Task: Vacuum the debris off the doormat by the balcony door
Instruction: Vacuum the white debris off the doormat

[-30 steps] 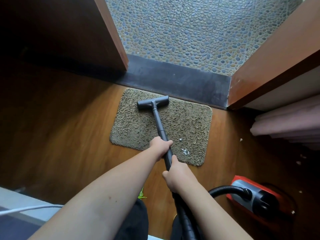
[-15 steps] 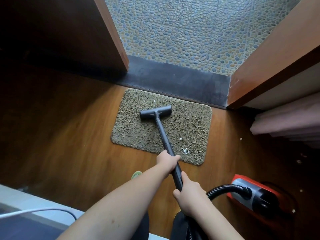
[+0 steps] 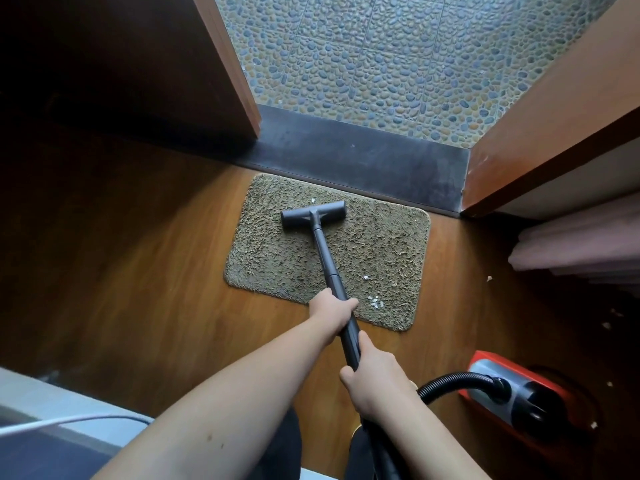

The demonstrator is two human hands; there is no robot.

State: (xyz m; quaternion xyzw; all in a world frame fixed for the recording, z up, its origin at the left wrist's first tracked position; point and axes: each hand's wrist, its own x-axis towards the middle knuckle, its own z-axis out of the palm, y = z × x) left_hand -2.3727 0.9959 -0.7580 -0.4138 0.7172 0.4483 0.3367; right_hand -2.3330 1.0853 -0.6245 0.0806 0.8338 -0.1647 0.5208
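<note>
Olive shag doormat [image 3: 381, 251] is laid on the wood floor [image 3: 138, 271] against the dark threshold [image 3: 363, 157]. The vacuum head [image 3: 313, 215] is set at the mat's 11 o'clock. White debris [image 3: 374, 301] is seen toward 5 o'clock. The wand [image 3: 327, 261] is gripped by left hand [image 3: 332, 311] and right hand [image 3: 374, 379], fingers curled around it. The red canister [image 3: 512, 393] is placed at 4 o'clock.

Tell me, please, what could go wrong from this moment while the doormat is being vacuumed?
1. The white scraps near the doormat front edge lie right of the wand, so the floor head may miss them.
2. The light doormat could bunch under the floor head.
3. The hose could tug the red canister.
</note>
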